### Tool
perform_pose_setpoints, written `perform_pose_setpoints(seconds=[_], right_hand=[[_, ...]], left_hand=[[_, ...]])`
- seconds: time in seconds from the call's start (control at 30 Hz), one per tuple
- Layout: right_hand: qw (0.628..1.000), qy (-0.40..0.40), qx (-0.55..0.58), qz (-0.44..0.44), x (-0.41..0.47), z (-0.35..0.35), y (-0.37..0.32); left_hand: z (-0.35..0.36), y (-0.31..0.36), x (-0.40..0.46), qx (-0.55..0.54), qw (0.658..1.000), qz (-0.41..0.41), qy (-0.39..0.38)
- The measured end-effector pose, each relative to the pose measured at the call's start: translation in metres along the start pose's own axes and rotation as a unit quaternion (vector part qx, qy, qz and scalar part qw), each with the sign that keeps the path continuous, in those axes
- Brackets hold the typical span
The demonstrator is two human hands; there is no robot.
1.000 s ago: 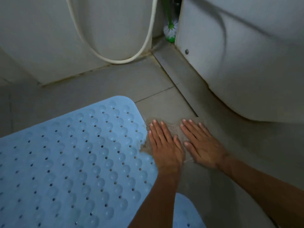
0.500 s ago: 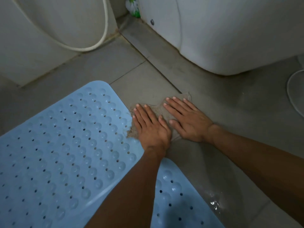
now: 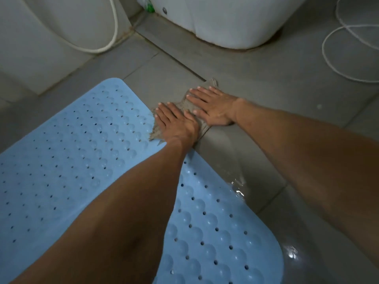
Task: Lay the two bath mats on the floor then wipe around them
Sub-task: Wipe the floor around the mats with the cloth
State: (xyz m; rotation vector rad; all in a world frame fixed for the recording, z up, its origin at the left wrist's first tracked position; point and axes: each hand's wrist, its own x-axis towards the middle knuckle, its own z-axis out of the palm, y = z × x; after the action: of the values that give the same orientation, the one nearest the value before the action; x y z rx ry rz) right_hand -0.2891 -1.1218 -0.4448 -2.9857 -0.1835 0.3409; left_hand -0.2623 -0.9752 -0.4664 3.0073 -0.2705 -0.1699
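Since half a second ago both hands and the rag (image 3: pixel 185 106) have slid toward the toilet base (image 3: pixel 235 27). The left hand (image 3: pixel 177 125) and right hand (image 3: pixel 215 107) press it flat, fingers (image 3: pixel 198 94) spread open, beside the blue bath mat (image 3: pixel 71 144) on the wet floor (image 3: pixel 276 78).

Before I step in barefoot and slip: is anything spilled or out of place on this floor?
Yes. Glistening water lies on the grey floor tiles along the right edge of the pale blue perforated rubber mat. Both hands press a frayed beige rag flat, its corner overlapping the mat.
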Motion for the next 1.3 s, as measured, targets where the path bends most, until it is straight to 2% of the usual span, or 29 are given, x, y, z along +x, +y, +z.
perform_pose_setpoints(seconds=[0.43,0.7,0.9,1.07,1.3], right_hand=[[0.997,0.030,0.019,0.062,-0.198,0.050,-0.006],[0.980,0.060,0.027,0.186,-0.315,0.077,-0.035],[0.953,0.068,0.051,0.292,-0.392,0.104,-0.060],[0.916,0.065,0.078,0.387,-0.443,0.124,-0.098],[0.880,0.043,0.126,0.455,-0.468,0.136,-0.165]], left_hand=[[0.020,0.051,-0.156,0.018,0.991,0.136,-0.009],[0.031,0.071,-0.245,-0.014,0.978,0.209,-0.021],[0.039,0.081,-0.311,-0.046,0.961,0.270,-0.045],[0.044,0.076,-0.358,-0.065,0.931,0.353,-0.064],[0.052,0.036,-0.383,-0.057,0.895,0.439,-0.049]])
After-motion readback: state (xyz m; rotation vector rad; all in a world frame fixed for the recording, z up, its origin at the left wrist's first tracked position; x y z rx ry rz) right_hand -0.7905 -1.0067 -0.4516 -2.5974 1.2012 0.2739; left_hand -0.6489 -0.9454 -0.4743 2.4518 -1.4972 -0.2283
